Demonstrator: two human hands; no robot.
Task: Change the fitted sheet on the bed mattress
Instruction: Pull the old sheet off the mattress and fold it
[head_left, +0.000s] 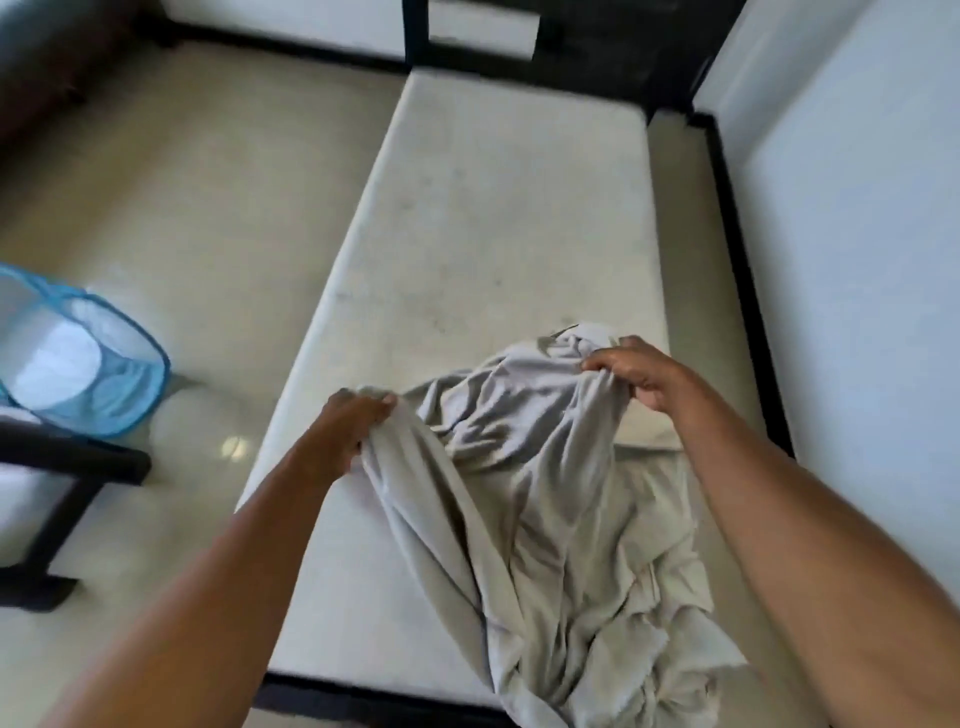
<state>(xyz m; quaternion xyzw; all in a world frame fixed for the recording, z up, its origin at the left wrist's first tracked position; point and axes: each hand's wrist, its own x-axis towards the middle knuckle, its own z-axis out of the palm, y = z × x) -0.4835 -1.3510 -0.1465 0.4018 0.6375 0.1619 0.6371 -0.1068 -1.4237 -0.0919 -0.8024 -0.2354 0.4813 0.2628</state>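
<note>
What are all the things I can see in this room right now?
mattress: one, off-white, bare, lying in the bed frame.
fitted sheet: one, grey-beige, bunched on the near end of the mattress and hanging over its near edge.
bed frame: one, black, around the mattress.
laundry hamper: one, blue mesh, on the floor at the left.
dark furniture: one piece, black, at the left edge; I cannot tell what it is.
floor: cream, glossy, left of the bed.
wall: white, right of the bed.
left hand: one, gripping the sheet's left part.
right hand: one, gripping the sheet's far right part.
</note>
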